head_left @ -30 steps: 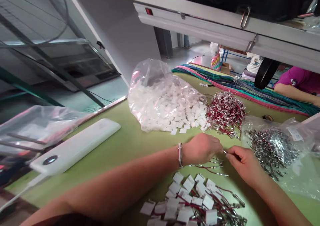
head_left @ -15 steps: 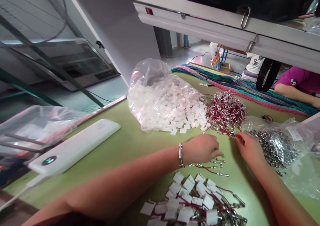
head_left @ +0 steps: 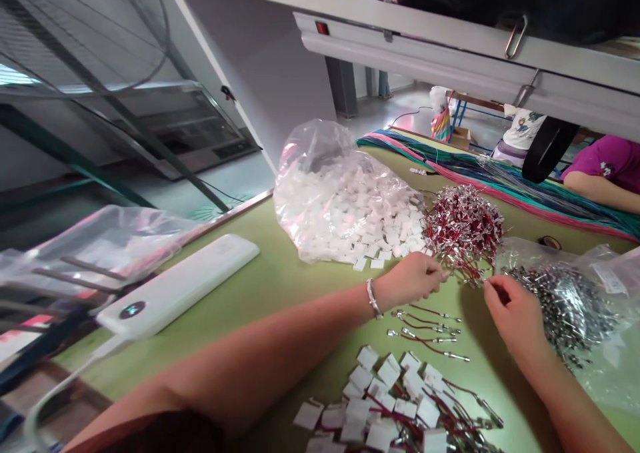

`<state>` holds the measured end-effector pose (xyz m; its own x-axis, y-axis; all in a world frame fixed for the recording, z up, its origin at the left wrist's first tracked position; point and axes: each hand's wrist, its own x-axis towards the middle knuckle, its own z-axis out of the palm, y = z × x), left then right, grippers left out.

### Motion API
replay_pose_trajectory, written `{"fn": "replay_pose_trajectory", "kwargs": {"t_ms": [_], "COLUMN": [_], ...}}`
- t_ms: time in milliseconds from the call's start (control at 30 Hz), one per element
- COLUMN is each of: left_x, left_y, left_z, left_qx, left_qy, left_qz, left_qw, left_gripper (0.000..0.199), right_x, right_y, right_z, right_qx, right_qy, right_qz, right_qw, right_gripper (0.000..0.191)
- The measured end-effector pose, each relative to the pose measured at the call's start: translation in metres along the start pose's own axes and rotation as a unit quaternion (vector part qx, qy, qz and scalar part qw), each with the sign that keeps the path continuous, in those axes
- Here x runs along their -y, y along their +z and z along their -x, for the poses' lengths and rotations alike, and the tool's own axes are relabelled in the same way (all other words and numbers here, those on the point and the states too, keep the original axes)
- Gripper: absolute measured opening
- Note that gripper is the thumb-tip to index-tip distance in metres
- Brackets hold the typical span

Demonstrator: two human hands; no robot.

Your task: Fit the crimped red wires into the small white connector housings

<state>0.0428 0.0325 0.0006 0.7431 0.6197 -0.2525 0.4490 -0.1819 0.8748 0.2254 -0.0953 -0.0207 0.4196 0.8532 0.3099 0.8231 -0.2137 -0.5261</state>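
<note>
My left hand [head_left: 413, 279] is closed in a pinch at the near left edge of a pile of short red wires with metal terminals [head_left: 463, 226]. What its fingertips hold is too small to make out. On the pile's near right side, my right hand [head_left: 515, 309] also pinches, its thumb and forefinger touching the wire ends; I cannot tell what is between them. Below my left hand, several red terminal wires [head_left: 430, 339] lie spread in a row. Nearer to me is a heap of white plastic connector housings [head_left: 357, 409] with red wires attached.
A clear bag of white housings [head_left: 330, 199] spills open behind my left hand. Loose metal terminals [head_left: 565, 306] fill a bag at right. A white power bank [head_left: 185, 286] with a cable lies left. Long coloured wires [head_left: 500, 183] run along the back, near a person's purple sleeve [head_left: 600, 163].
My left hand has moved from above the row of wires up to the pile, uncovering more of the row. My right hand stays by the pile. The whole view has shifted slightly.
</note>
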Motion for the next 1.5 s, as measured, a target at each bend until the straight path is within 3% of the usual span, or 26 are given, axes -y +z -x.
{"fn": "replay_pose_trajectory", "kwargs": {"t_ms": [100, 167, 233, 300, 367, 433, 567, 667, 733, 800, 933, 1033, 1100, 1167, 1267, 1367, 1500], "left_x": [-0.001, 0.001, 0.003, 0.005, 0.006, 0.007, 0.007, 0.005, 0.004, 0.005, 0.008, 0.005, 0.0, -0.005, -0.008, -0.007, -0.005], "left_y": [0.001, 0.003, 0.006, 0.008, 0.009, 0.008, 0.007, 0.009, 0.011, 0.014, 0.021, 0.017, 0.008, -0.002, -0.008, -0.001, 0.013], "left_z": [-0.001, -0.001, -0.002, -0.002, -0.002, -0.003, -0.004, -0.002, 0.0, 0.001, 0.0, -0.001, 0.0, 0.001, 0.004, 0.008, 0.015], "left_qx": [0.02, 0.026, 0.038, 0.049, 0.055, 0.055, 0.059, 0.079, 0.1, 0.104, 0.044, -0.006, -0.057, -0.098, -0.057, 0.029, 0.082], "left_qy": [-0.041, -0.037, -0.034, -0.033, -0.032, -0.035, -0.042, -0.014, 0.014, 0.028, 0.022, 0.059, 0.101, 0.128, 0.141, 0.159, 0.187], "left_qz": [0.085, 0.115, 0.134, 0.144, 0.151, 0.163, 0.203, 0.251, 0.275, 0.29, 0.36, 0.397, 0.365, 0.25, -0.02, -0.222, -0.348], "left_qw": [0.995, 0.992, 0.99, 0.988, 0.986, 0.984, 0.977, 0.965, 0.956, 0.951, 0.932, 0.916, 0.924, 0.955, 0.988, 0.962, 0.915], "left_gripper": [0.028, 0.029, 0.031, 0.03, 0.026, 0.022, 0.024, 0.023, 0.024, 0.026, 0.028, 0.024, 0.024, 0.025, 0.023, 0.027, 0.029], "right_x": [0.0, 0.0, 0.001, 0.002, 0.004, 0.005, 0.009, 0.014, 0.018, 0.02, 0.022, 0.025, 0.026, 0.027, 0.03, 0.031, 0.023], "right_y": [-0.005, -0.004, 0.001, 0.004, 0.001, -0.007, -0.02, -0.009, 0.003, 0.014, 0.018, 0.009, 0.004, 0.004, 0.009, 0.013, 0.01], "right_z": [-0.003, -0.005, -0.006, -0.006, -0.007, -0.008, -0.008, 0.0, 0.009, 0.017, 0.022, 0.016, 0.012, 0.011, 0.014, 0.015, 0.01], "right_qx": [-0.084, -0.095, -0.033, 0.052, 0.09, 0.058, -0.082, -0.037, 0.014, 0.023, 0.062, 0.089, 0.109, 0.13, 0.153, 0.173, 0.186], "right_qy": [0.073, 0.089, 0.056, 0.01, 0.0, 0.029, 0.086, 0.035, -0.024, -0.078, -0.196, -0.168, -0.106, -0.076, -0.075, -0.046, -0.036], "right_qz": [-0.064, -0.092, -0.069, 0.017, 0.073, 0.027, -0.121, -0.113, -0.059, -0.001, 0.07, 0.066, 0.075, 0.121, 0.195, 0.224, 0.209], "right_qw": [0.992, 0.987, 0.995, 0.998, 0.993, 0.998, 0.986, 0.992, 0.998, 0.997, 0.976, 0.98, 0.986, 0.981, 0.966, 0.958, 0.96], "right_gripper": [0.024, 0.024, 0.02, 0.015, 0.013, 0.016, 0.02, 0.019, 0.019, 0.019, 0.021, 0.017, 0.017, 0.02, 0.019, 0.019, 0.022]}}
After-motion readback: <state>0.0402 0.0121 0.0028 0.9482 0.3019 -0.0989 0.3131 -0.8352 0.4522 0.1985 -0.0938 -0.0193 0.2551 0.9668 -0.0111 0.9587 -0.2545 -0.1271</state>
